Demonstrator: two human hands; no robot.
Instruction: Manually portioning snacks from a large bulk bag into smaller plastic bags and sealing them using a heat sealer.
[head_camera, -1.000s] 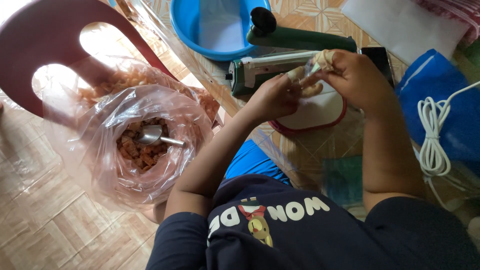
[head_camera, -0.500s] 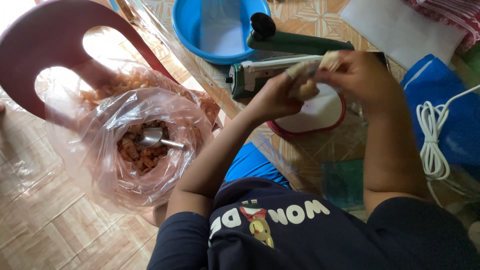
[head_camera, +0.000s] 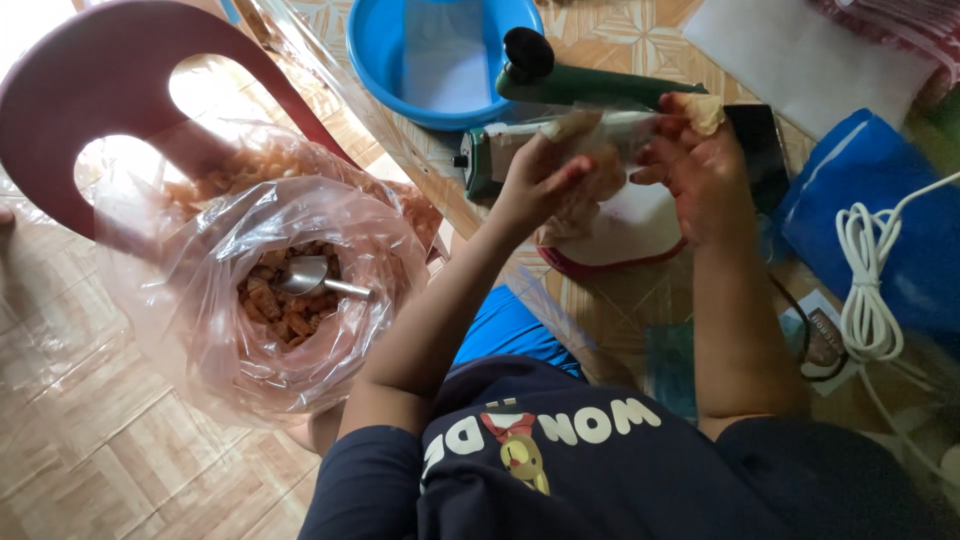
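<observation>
One small snack bag (head_camera: 590, 185), two hands (head_camera: 620, 170)

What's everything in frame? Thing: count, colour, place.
small snack packet: 1, clear, held in front of the sealer
heat sealer: 1, green, table centre
basin: 1, blue, table top
big snack bag: 1, clear, on the chair
scoop: 1, metal, inside big bag
chair: 1, maroon, left
cord: 1, white, coiled right
blue bag: 1, far right
left hand: grips packet
right hand: fingers taped, on packet top
</observation>
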